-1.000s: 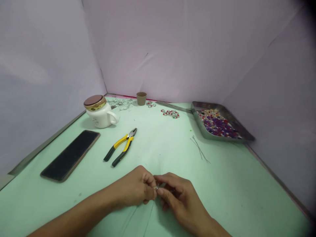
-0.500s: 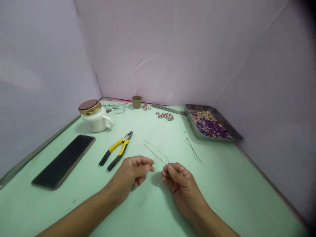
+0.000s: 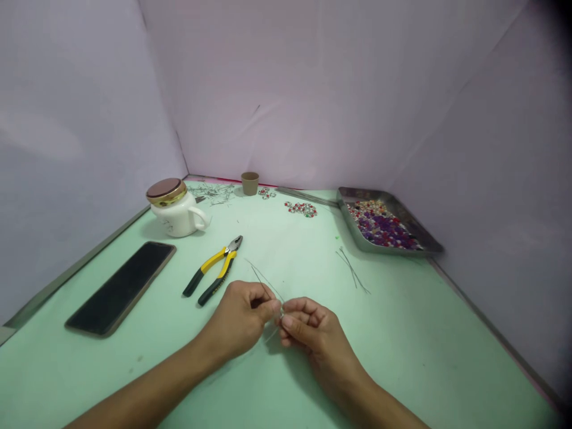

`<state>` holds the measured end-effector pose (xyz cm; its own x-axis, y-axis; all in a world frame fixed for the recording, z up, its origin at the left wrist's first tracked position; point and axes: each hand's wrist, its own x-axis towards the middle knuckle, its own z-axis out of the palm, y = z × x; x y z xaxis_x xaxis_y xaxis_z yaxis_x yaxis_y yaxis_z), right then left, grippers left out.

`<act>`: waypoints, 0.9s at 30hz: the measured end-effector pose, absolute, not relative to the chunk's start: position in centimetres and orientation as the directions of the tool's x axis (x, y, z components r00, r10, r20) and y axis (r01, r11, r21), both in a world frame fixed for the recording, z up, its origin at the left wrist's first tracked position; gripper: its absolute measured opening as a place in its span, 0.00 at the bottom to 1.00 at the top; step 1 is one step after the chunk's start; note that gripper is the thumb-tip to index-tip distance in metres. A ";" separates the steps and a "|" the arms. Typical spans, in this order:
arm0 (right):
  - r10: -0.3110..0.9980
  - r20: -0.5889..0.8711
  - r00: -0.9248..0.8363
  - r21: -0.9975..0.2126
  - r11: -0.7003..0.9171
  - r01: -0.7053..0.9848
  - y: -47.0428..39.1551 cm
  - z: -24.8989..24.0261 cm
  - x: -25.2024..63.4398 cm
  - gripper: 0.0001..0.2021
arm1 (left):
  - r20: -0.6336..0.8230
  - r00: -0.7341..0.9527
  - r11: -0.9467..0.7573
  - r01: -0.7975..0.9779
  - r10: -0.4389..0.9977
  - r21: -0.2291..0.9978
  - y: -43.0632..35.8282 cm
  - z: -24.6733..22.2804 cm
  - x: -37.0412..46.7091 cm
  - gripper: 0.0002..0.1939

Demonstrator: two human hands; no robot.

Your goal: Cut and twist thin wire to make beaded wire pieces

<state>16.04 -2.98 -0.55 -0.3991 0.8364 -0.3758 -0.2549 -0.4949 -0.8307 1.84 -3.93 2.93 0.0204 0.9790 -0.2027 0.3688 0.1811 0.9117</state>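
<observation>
A thin bent wire [image 3: 264, 277] runs between my two hands, its two long ends pointing up and to the left. My left hand [image 3: 248, 316] pinches it near the bend, thumb against forefinger. Opposite, my right hand [image 3: 315, 333] grips the wire too, with fingertips almost meeting those of the left. A small shiny bit shows between the fingertips, too small to name. Pliers [image 3: 217, 271] with yellow and black handles lie beyond my left hand, jaws pointing away. To the right, a few loose wires [image 3: 352, 271] lie crossed on the green table [image 3: 384, 333].
A dark phone [image 3: 120, 289] and a white lidded mug [image 3: 179, 214] stand at left. Behind are wire scraps [image 3: 214, 193], a small brown cup [image 3: 249, 185], red and clear beaded pieces [image 3: 301, 209] and a wire bundle [image 3: 308, 196]. A metal tray [image 3: 357, 235] holds beads at right.
My left hand has moved right and closed on the wire. My right hand has shifted slightly left, bringing the wire with it. The camera view has shifted a little.
</observation>
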 end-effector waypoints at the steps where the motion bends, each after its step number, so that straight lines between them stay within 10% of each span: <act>1: 0.823 -0.386 -0.416 -0.826 -0.509 -0.241 -2.9 -0.6 16.1 0.15 | -0.196 0.028 0.168 0.409 0.980 0.897 -3.9 3.0 1.8 0.09; 14: 0.748 -0.411 -0.521 -0.884 -0.467 0.027 -2.5 0.0 16.4 0.13 | -0.200 0.156 0.106 0.467 0.967 0.878 -3.6 2.9 1.1 0.08; 27: 0.855 -0.400 -0.330 -0.842 -0.485 -0.237 -2.1 -0.6 16.7 0.11 | -0.304 0.155 0.226 0.387 0.940 0.894 -2.5 4.1 -1.6 0.20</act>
<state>16.71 -2.09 -0.65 -0.3299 0.8551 -0.4001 -0.2368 -0.4852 -0.8417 -1.64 -2.51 4.12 0.1549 0.9399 -0.3043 0.3873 0.2256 0.8939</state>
